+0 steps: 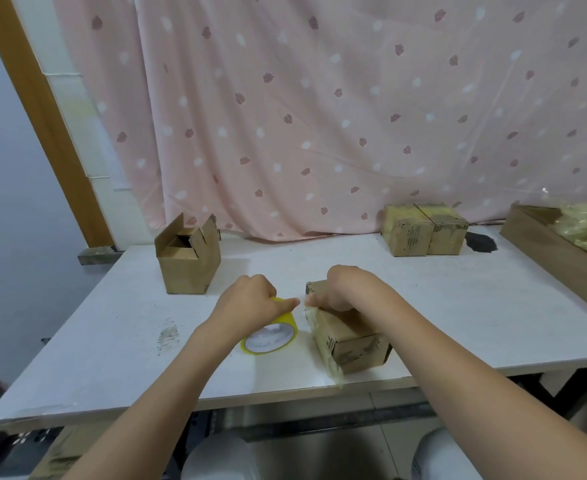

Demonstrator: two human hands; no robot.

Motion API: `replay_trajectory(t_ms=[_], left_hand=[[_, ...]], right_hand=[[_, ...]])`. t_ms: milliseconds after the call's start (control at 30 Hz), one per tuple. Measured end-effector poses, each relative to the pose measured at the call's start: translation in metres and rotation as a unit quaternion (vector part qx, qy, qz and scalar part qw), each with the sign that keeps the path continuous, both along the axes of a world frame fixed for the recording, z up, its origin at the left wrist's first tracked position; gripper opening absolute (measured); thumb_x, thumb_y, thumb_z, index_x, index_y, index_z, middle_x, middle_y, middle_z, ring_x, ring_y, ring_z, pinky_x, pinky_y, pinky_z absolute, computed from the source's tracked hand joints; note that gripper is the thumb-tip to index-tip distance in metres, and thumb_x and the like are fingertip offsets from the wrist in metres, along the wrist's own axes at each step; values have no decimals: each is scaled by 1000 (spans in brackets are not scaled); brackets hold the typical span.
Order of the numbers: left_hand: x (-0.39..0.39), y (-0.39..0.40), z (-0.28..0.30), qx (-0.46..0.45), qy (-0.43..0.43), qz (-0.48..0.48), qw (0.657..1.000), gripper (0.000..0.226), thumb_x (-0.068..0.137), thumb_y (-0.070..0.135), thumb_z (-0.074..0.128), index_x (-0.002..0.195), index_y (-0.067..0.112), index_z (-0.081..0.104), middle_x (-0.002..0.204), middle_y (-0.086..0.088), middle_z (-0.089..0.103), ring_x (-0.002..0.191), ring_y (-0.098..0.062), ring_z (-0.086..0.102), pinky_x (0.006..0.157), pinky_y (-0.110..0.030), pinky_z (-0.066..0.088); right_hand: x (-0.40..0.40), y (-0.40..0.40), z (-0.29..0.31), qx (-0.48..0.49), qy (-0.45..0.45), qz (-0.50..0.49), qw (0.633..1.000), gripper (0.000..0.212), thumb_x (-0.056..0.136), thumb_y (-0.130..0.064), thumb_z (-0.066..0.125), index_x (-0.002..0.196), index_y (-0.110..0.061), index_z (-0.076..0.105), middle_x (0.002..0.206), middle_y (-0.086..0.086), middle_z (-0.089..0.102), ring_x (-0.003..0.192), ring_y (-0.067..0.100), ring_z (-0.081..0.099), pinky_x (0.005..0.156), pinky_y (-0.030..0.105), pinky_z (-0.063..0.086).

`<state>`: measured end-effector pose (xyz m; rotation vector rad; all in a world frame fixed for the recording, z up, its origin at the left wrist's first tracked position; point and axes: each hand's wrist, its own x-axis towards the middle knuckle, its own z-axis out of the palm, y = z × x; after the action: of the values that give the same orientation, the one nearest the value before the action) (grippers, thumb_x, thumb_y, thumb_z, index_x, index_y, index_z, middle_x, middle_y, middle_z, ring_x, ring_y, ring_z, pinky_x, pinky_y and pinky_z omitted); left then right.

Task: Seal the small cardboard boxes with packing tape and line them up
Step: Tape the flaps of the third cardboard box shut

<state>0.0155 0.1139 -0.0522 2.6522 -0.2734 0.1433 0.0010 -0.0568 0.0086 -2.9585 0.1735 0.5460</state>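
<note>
A small closed cardboard box (352, 336) lies near the table's front edge, with a strip of tape running along its left side. My right hand (337, 289) presses down on its far top end, fingers curled over the edge. Just left of it, my left hand (250, 299) grips a yellow roll of packing tape (271, 336) standing on the table, thumb pointing toward the box. An open box (188, 263) with raised flaps stands at the back left. Two taped boxes (423, 230) sit side by side at the back right.
The white table (112, 341) ends close in front of me. A long cardboard tray (555, 251) with yellowish plastic bags lies along the right edge. A pink curtain hangs behind the table. My knees show below the table edge.
</note>
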Motion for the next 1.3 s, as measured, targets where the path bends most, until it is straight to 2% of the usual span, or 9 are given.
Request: replay_trajectory(t_ms=[233,300,433,500,567,667,767,1033,1300], left_hand=[[-4,6,-4,-76,31,-16,997,67,91,60,58,54,20,18,50,2,16,49,-15,21,54,-31,19],[-7,11,-3,-109,36,-28,993,66,93,55,59,55,20,18,52,2,15,48,-13,19,54,-31,19],[-10,16,7,-164,39,-24,985,65,89,54,65,57,21,18,56,2,14,52,-14,18,52,-30,16],[-10,16,15,-151,29,-28,988,65,87,54,67,57,21,19,56,3,15,53,-14,18,50,-28,15],[-9,16,21,-146,22,-26,989,66,86,53,69,57,21,19,55,4,15,53,-15,18,48,-27,14],[-9,14,30,-130,11,-25,991,66,83,51,71,57,20,19,55,3,14,54,-16,17,48,-27,13],[-5,17,34,-89,-8,-16,996,69,80,53,74,56,20,18,57,1,14,56,-16,17,53,-30,15],[-3,24,25,-76,-1,-7,997,72,79,54,74,57,21,14,54,4,10,57,-15,15,55,-31,13],[1,19,30,-88,21,-18,996,72,77,57,76,61,21,15,59,2,12,55,-14,13,50,-27,10]], right_hand=[[0,2,16,0,44,-16,999,72,89,-58,58,139,-8,44,135,13,51,112,34,56,89,38,45],[3,-5,26,79,82,-54,992,82,85,-53,67,145,-6,36,140,18,45,110,37,55,94,44,49],[6,-21,32,223,92,-101,965,92,77,-41,81,148,-8,32,150,23,32,131,40,45,101,50,48],[4,-26,28,251,83,-105,959,77,77,-39,81,137,-8,44,138,18,41,127,35,49,102,47,49],[4,-30,23,297,86,-119,944,50,78,-37,80,108,-6,55,124,13,48,119,32,53,101,47,49],[5,-34,18,345,84,-127,926,37,79,-33,80,90,-9,54,102,7,55,103,28,57,99,46,51],[5,-41,12,389,83,-138,907,36,79,-31,79,94,-7,57,102,8,59,89,25,61,95,46,54],[5,-58,-1,480,116,-157,855,59,78,-27,81,120,2,54,120,20,61,86,36,67,79,49,59],[4,-72,-13,527,131,-169,822,71,81,-29,77,129,11,44,116,26,66,100,35,70,88,47,57]])
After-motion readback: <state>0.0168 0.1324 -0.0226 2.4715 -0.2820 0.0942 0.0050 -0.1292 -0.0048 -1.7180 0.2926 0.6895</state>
